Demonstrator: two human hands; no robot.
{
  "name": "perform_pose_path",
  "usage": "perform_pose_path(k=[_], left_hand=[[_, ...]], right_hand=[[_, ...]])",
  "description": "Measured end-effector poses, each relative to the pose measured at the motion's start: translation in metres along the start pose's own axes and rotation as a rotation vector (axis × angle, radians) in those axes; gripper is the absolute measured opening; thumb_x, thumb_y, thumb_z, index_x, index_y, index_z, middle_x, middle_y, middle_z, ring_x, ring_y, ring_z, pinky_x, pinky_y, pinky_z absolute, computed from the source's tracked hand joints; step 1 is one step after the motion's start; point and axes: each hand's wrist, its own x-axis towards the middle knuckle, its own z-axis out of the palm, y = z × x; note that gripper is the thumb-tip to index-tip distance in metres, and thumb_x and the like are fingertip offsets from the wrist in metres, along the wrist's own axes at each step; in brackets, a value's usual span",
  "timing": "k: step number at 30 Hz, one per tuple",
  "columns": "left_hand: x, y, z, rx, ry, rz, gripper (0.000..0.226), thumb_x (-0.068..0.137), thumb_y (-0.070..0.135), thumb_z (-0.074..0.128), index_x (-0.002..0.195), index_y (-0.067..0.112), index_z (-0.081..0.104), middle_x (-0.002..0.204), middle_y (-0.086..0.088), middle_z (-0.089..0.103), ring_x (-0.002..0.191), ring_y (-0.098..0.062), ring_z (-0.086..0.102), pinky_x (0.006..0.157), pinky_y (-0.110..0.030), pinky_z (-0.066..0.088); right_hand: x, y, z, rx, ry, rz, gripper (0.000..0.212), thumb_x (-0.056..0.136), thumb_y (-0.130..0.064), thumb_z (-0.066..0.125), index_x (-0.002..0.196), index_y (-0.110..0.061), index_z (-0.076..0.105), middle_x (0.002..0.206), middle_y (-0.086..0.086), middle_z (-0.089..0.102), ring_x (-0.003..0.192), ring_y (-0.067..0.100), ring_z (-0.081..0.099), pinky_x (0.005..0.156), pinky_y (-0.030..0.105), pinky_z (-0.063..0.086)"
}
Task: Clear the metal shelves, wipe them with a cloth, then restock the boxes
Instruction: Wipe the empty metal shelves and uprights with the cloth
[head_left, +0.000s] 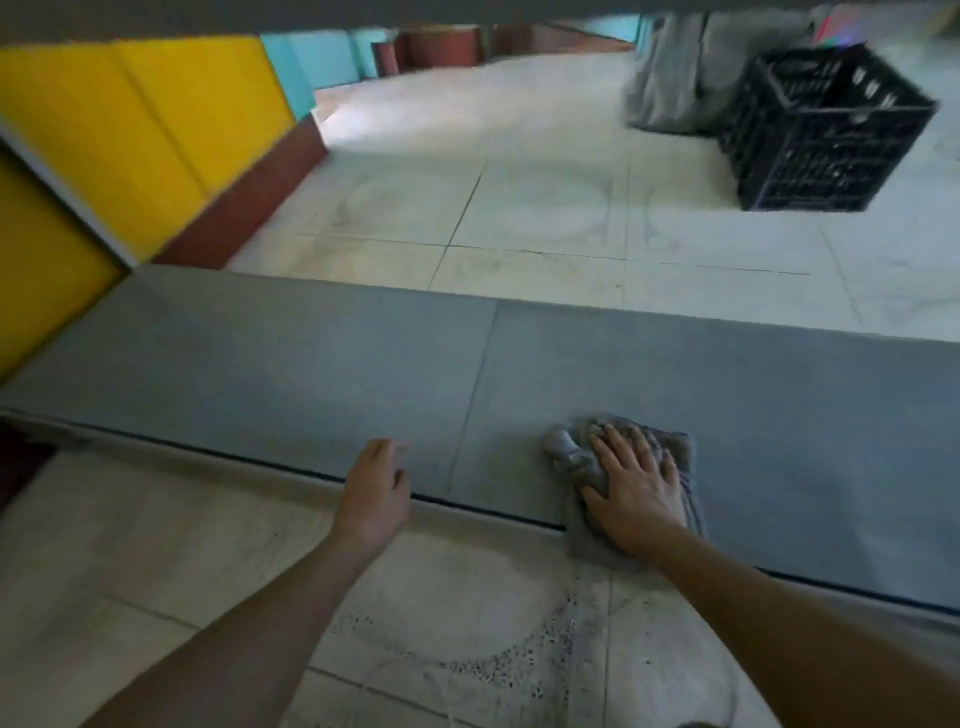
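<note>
Near the front edge of the shelf (260, 364), right of its seam, the right hand (634, 488) lies flat with fingers spread on the cloth (571, 460), pressing it to the grey metal; one end is bunched by the fingertips and the near end hangs over the lip. The left hand (376, 488) rests at the edge to its left, fingers relaxed and gripping nothing. The cloth looks soft, limp and light, so it will likely fold and ride up under a push. A broad flat palm over its middle should steer it best, with the loose end gathered under the fingers. The shelf looks stiff and smooth, so the cloth should slide easily. A crate (821, 130) stands on the floor (519, 208) beyond.
</note>
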Motion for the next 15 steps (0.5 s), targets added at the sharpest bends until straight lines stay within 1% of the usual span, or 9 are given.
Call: perform_pose_path(k=[2, 4, 7, 9, 12, 15], left_hand=[[0.008, -0.071, -0.024, 0.047, 0.001, 0.031, 0.035, 0.098, 0.006, 0.053, 0.133, 0.010, 0.054, 0.134, -0.008, 0.053, 0.121, -0.026, 0.052, 0.102, -0.041, 0.045], [0.028, -0.105, -0.037, 0.113, -0.023, 0.097, 0.040, 0.100, 0.012, 0.052, 0.140, 0.014, 0.050, 0.141, -0.006, 0.050, 0.127, -0.026, 0.048, 0.106, -0.042, 0.042], [0.070, -0.167, -0.066, 0.188, -0.059, 0.212, 0.043, 0.103, 0.019, 0.048, 0.145, 0.015, 0.045, 0.150, -0.003, 0.044, 0.137, -0.025, 0.042, 0.111, -0.040, 0.035], [0.096, -0.185, -0.079, 0.232, -0.076, 0.273, 0.046, 0.105, 0.025, 0.042, 0.150, 0.016, 0.038, 0.157, -0.002, 0.036, 0.144, -0.022, 0.034, 0.116, -0.039, 0.029], [0.138, -0.215, -0.094, 0.271, -0.105, 0.321, 0.053, 0.107, 0.033, 0.033, 0.157, 0.018, 0.023, 0.166, 0.001, 0.020, 0.151, -0.020, 0.021, 0.122, -0.039, 0.020], [0.157, -0.223, -0.092, 0.239, -0.120, 0.344, 0.057, 0.106, 0.039, 0.033, 0.159, 0.021, 0.021, 0.168, 0.001, 0.013, 0.153, -0.022, 0.013, 0.122, -0.043, 0.013]], right_hand=[[0.018, -0.092, 0.027, -0.042, -0.015, -0.113, 0.075, 0.097, -0.060, 0.038, 0.162, -0.035, 0.010, 0.170, -0.011, -0.003, 0.156, 0.018, -0.013, 0.126, 0.050, -0.004], [0.030, -0.156, 0.042, -0.015, -0.002, -0.167, 0.075, 0.097, -0.058, 0.041, 0.161, -0.035, 0.012, 0.170, -0.011, -0.002, 0.156, 0.018, -0.012, 0.126, 0.051, -0.005], [0.051, -0.260, 0.069, 0.001, -0.010, -0.173, 0.074, 0.097, -0.058, 0.040, 0.161, -0.035, 0.012, 0.170, -0.012, -0.004, 0.155, 0.016, -0.015, 0.125, 0.050, -0.008], [0.057, -0.290, 0.074, 0.013, -0.031, -0.143, 0.076, 0.097, -0.058, 0.039, 0.162, -0.035, 0.007, 0.169, -0.013, -0.009, 0.154, 0.016, -0.020, 0.124, 0.049, -0.011], [0.062, -0.311, 0.080, 0.008, -0.040, -0.074, 0.077, 0.098, -0.059, 0.039, 0.161, -0.037, 0.000, 0.168, -0.015, -0.015, 0.152, 0.013, -0.026, 0.124, 0.047, -0.013], [0.059, -0.311, 0.076, -0.034, -0.113, -0.018, 0.079, 0.100, -0.059, 0.038, 0.161, -0.037, -0.007, 0.166, -0.015, -0.021, 0.150, 0.013, -0.030, 0.125, 0.050, -0.009]])
